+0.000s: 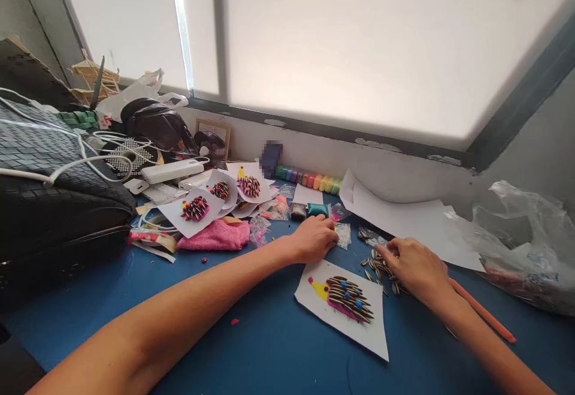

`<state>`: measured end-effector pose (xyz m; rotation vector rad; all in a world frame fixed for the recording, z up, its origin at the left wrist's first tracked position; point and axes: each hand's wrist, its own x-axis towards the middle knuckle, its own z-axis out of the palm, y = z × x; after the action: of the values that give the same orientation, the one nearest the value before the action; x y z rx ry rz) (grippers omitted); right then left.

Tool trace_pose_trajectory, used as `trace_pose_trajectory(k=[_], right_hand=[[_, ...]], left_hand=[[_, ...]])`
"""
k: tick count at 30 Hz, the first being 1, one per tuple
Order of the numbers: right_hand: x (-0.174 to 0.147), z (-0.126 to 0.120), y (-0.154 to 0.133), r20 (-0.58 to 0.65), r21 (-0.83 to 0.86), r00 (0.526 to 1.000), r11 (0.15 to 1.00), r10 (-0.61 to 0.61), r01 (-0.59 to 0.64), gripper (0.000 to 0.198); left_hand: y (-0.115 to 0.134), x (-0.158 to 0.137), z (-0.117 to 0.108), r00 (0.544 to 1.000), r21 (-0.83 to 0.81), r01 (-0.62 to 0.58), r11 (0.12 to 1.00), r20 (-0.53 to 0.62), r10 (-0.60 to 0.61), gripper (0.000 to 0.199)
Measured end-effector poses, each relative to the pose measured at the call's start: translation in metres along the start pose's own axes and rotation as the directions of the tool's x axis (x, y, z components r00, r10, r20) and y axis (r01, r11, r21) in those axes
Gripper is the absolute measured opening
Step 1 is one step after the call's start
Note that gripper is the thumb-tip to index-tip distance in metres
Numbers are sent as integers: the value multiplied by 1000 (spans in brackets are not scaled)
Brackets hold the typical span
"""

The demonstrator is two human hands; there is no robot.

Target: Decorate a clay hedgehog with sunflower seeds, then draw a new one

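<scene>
My left hand [314,238] is closed, its fingers curled down beside a small clear plastic bag [344,235] with a bit of yellow at its edge; whatever lies under the fingers is hidden. My right hand [415,268] rests over a loose pile of striped sunflower seeds [380,266], thumb apart from the fingers. Between the hands and nearer to me lies a white paper card [371,341]. On it is a clay hedgehog [347,299] with a yellow snout, pink body, seed spines and blue dots. Another small bag of seeds [371,236] lies just beyond the right fingertips.
Several finished hedgehog cards [196,209] lie back left by a pink cloth [215,234]. Colored clay packs [314,180] line the wall. White paper [404,221], a plastic bag [530,245] and an orange stick [483,311] are at right; a black woven bag [54,185] stands left.
</scene>
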<state>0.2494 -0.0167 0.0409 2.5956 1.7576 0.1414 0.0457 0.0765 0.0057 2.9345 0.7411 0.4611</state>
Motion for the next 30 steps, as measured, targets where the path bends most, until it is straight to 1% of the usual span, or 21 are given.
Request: trace_pose_trajectory(k=[3,5,9,13,16,19,21,22,23,25,26,27,28,30], right_hand=[[7,1,-6,25,-52,1000,999,-14,15,30],[9,0,-9,18,-71,1000,997,-26,27,30],[16,0,-12,-14,-78,998,995,-55,54,34],[25,4,-17,-17,-68,993,991,-115,113,31],[24,4,-18,-88,-39,985,988,-151,148,29],[12,-3,-17,-228,20,957,981,-181,191,23],[0,-7,-18,-322,83,924,966,-207,245,25],[-7,-9,-19,-360,121,908,954,-216,274,27],[-14,-10,-20,-384,162,894,937,-230,311,29],[-24,-11,-23,-421,262,874,890,-243,373,32],[-28,-10,-24,-436,321,868,860,-238,397,34],[-31,-10,-25,-448,386,867,828,-217,407,37],[-32,-10,-25,-454,455,872,794,-183,403,41],[-30,-9,-23,-425,597,901,720,-91,354,47]], left_hand=[[-1,0,0,1000,4,5,1000,-5,-5,26],[-1,1,0,1000,-6,11,1000,-7,-11,25],[-1,1,-1,1000,-45,24,999,-7,-24,24],[0,1,-2,999,-117,44,992,-13,-46,23],[2,1,-5,993,-227,95,969,-49,-109,22],[4,3,-12,970,-401,173,900,-89,-227,28],[7,7,-18,957,-521,206,828,-69,-282,40],[9,8,-21,956,-611,213,763,-29,-290,47],[11,10,-24,957,-720,220,658,27,-290,50],[14,12,-27,953,-898,238,371,143,-267,45],[15,12,-27,948,-941,247,231,185,-259,38],[15,12,-27,942,-960,253,123,215,-259,30],[15,11,-27,935,-964,257,67,231,-270,24],[14,10,-28,929,-964,262,41,240,-283,17]])
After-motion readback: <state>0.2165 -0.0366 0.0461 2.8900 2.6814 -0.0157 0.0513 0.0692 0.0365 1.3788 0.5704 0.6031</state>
